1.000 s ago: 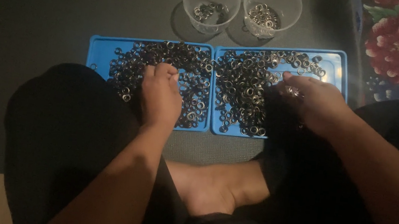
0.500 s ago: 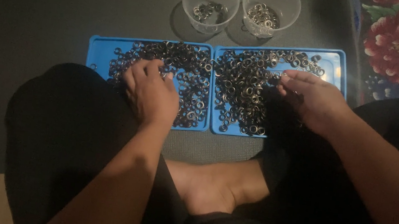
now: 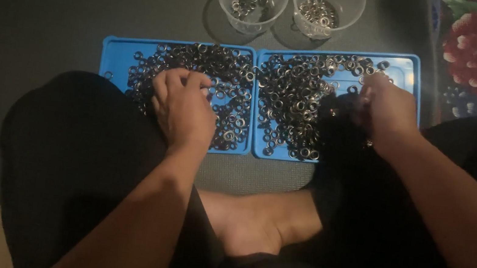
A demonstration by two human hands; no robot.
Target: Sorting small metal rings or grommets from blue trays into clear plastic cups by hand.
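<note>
On two blue plastic trays [image 3: 115,50] | small shiny metal rings [image 3: 293,92]: light, slippery, pinch by rim | left hand [image 3: 183,108] curled on rings, right hand [image 3: 386,107] grip unclear.

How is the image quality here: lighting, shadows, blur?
Head view: dim, warm light overall; the left hand on the left blue tray is fairly sharp, the right hand over the right blue tray is motion-blurred; metal rings glint faintly; the lap falls into near-black shadow.
</note>
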